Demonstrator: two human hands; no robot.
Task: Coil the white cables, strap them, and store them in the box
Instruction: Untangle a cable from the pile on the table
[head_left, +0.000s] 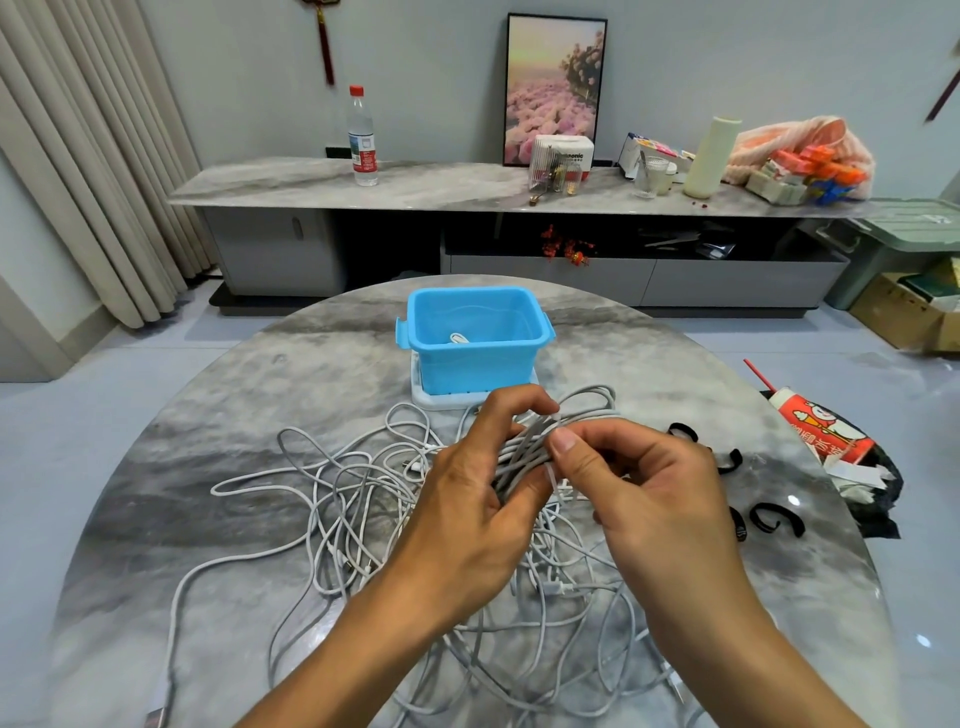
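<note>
From the head camera, a round grey marble table (218, 467) fills the lower half of the view, its curved rim running down both sides to the bottom edge. Bare tabletop lies open to the left of the blue plastic box (480, 338) and along the left rim; the middle and near part is covered by a loose tangle of white cables (353, 499). The box stands upright at the far middle of the table on a white lid (441, 400), with one white cable end lying inside it. Near the right rim lie several black straps (774, 522), well apart from the box, and a red-and-white paper cup (826, 426) on its side on a black bag at the table's edge.

The left hand (467, 499) grips a coiled bundle of white cable (524, 452), fingers curled over the top and thumb underneath. The right hand (660, 488) pinches the same bundle between thumb and forefinger, its other fingers curled. The bundle is held just above the tangle, in front of the box, its strands packed side by side, with loops trailing behind towards the box.

Beyond the table, open floor separates it from a long marble-topped sideboard (415, 182) carrying a water bottle (362, 137).
</note>
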